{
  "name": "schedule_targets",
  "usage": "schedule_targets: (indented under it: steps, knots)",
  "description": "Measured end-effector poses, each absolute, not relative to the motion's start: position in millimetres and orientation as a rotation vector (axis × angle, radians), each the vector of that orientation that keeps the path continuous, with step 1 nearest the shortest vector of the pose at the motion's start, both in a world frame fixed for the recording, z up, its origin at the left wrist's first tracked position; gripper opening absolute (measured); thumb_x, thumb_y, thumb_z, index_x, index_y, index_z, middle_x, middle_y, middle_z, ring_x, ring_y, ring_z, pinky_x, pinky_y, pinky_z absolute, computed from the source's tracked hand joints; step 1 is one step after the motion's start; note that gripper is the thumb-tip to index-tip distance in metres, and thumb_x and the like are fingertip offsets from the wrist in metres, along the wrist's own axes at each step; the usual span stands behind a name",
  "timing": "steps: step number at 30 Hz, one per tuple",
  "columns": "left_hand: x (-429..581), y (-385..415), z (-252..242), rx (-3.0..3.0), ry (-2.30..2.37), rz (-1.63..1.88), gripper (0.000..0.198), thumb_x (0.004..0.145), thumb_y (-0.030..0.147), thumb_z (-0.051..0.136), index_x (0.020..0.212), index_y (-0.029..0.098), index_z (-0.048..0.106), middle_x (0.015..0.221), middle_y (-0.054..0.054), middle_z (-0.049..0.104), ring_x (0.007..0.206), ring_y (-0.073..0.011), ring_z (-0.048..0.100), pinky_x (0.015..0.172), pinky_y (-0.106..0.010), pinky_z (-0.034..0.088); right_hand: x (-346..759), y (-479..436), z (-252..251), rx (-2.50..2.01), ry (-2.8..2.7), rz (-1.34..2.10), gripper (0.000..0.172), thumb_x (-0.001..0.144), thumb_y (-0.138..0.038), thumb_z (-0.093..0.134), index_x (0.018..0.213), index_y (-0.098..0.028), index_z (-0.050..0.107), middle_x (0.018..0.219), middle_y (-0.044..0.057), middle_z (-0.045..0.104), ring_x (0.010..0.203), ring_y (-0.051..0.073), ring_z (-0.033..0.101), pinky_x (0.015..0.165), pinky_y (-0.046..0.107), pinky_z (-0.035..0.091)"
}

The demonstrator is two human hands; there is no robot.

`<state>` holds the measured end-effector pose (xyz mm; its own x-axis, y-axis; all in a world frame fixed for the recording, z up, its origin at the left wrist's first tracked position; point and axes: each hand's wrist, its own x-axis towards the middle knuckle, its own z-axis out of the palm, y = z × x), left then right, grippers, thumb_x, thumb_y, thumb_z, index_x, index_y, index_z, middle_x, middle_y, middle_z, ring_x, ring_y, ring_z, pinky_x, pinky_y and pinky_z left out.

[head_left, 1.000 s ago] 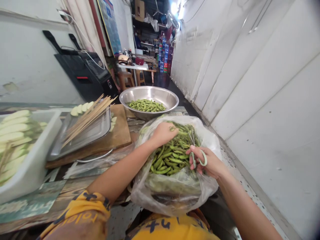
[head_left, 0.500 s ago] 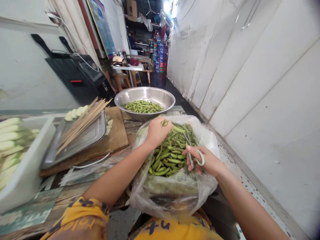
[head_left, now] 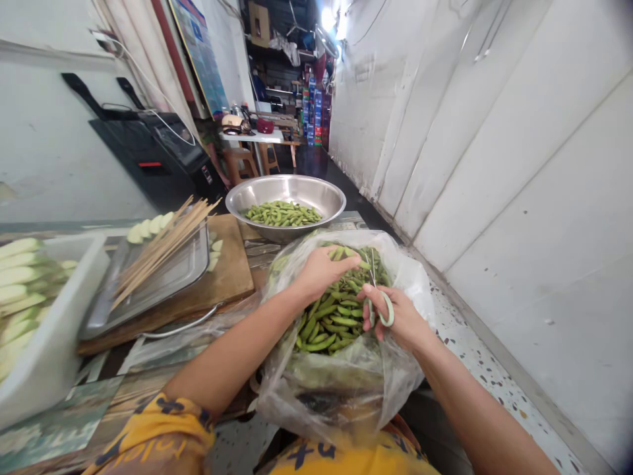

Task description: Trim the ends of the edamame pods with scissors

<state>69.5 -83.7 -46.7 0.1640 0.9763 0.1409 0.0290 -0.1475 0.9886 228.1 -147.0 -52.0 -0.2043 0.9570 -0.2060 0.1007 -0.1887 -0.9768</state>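
Over a clear plastic bag [head_left: 341, 376] filled with green edamame pods [head_left: 329, 323], my left hand [head_left: 324, 267] pinches a few pods, one of whose ends points toward the scissors. My right hand [head_left: 395, 313] grips a pair of scissors [head_left: 388, 310] with pale green handles. Their blades point up and away from me, right beside the tip of the held pod. Whether the blades touch the pod I cannot tell. Beyond the bag stands a wide steel bowl [head_left: 326, 188] with more edamame pods [head_left: 283, 213] lying in it.
To the left, bamboo skewers [head_left: 163, 247] lie across a metal tray [head_left: 190, 260] on a wooden board [head_left: 235, 257]. A white tub [head_left: 64, 330] of pale sliced vegetables stands at the far left. A white wall [head_left: 519, 165] runs along the right.
My left hand has moved right and slightly toward me, bringing its pods up to the scissors. My right hand has shifted slightly left, and the scissor blades have drawn closer together.
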Motion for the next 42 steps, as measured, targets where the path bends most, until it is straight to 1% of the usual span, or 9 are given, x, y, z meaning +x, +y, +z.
schedule_targets:
  steps: [3,9,15,20,24,30,33,37,42]
  knots:
    - [70,-83,-47,1.326,0.998,1.152,0.029,0.07,0.041,0.068,0.074,0.013,0.063,0.061,0.001,0.058,0.043,-0.0038,0.03,0.043,-0.021,0.022,223,-148,-52,-1.283,-1.331,1.48,0.046,0.078,-0.059,0.06,0.083,-0.014,0.059,0.052,-0.002,0.056,0.04,0.012,0.054,0.028,0.017,0.035]
    - [68,-85,-41,1.383,1.036,1.126,0.028,0.076,0.041,0.062,0.078,0.012,0.063,0.048,0.005,0.043,0.042,-0.0051,0.03,0.042,-0.021,0.021,220,-150,-53,-1.366,-1.243,1.505,0.046,0.073,-0.06,0.064,0.072,-0.015,0.058,0.044,-0.005,0.049,0.03,0.006,0.039,0.024,0.015,0.021]
    - [64,-85,-40,1.471,0.981,1.011,0.037,0.078,0.042,0.059,0.095,0.011,0.065,0.06,0.001,0.054,0.045,-0.0054,0.032,0.042,-0.02,0.022,232,-148,-45,-1.304,-1.243,1.582,0.048,0.074,-0.062,0.063,0.085,-0.015,0.059,0.054,-0.002,0.055,0.045,0.012,0.055,0.03,0.017,0.036]
    - [64,-87,-43,1.681,0.971,0.843,0.035,0.078,0.047,0.058,0.068,0.013,0.06,0.053,0.004,0.047,0.046,-0.0058,0.032,0.043,-0.02,0.025,240,-146,-41,-1.343,-1.405,1.525,0.043,0.076,-0.058,0.063,0.076,-0.016,0.057,0.056,-0.001,0.056,0.043,0.011,0.053,0.03,0.018,0.033]
    - [63,-89,-42,1.697,0.98,0.812,0.036,0.078,0.047,0.058,0.063,0.014,0.056,0.051,0.005,0.044,0.046,-0.0059,0.033,0.043,-0.02,0.025,242,-145,-45,-1.341,-1.483,1.512,0.04,0.077,-0.055,0.062,0.075,-0.015,0.059,0.057,-0.001,0.057,0.042,0.011,0.053,0.03,0.019,0.033]
    - [62,-88,-38,1.462,0.923,0.706,0.033,0.075,0.044,0.06,0.072,0.012,0.064,0.047,0.005,0.042,0.039,-0.0044,0.028,0.038,-0.019,0.018,242,-148,-46,-1.411,-1.509,1.479,0.039,0.083,-0.054,0.058,0.074,-0.015,0.061,0.046,-0.003,0.055,0.027,0.005,0.036,0.027,0.018,0.021]
    - [61,-87,-37,1.376,0.911,0.633,0.032,0.075,0.042,0.061,0.067,0.011,0.062,0.055,0.0,0.056,0.041,-0.0053,0.041,0.037,-0.018,0.026,239,-150,-45,-1.437,-1.512,1.477,0.04,0.082,-0.054,0.059,0.072,-0.015,0.061,0.043,-0.003,0.054,0.024,0.005,0.033,0.026,0.018,0.018]
    - [59,-85,-38,1.282,0.857,0.547,0.027,0.074,0.036,0.065,0.074,0.01,0.064,0.064,-0.005,0.065,0.057,-0.0119,0.061,0.054,-0.022,0.049,237,-151,-45,-1.46,-1.5,1.501,0.041,0.081,-0.055,0.059,0.072,-0.015,0.06,0.041,-0.003,0.053,0.023,0.004,0.031,0.026,0.017,0.016]
    - [55,-87,-35,1.468,0.874,0.506,0.026,0.078,0.035,0.059,0.079,0.01,0.065,0.056,-0.002,0.06,0.047,-0.0088,0.054,0.042,-0.018,0.041,238,-152,-45,-1.452,-1.535,1.531,0.041,0.078,-0.055,0.062,0.072,-0.014,0.06,0.043,-0.003,0.054,0.027,0.007,0.043,0.026,0.016,0.024]
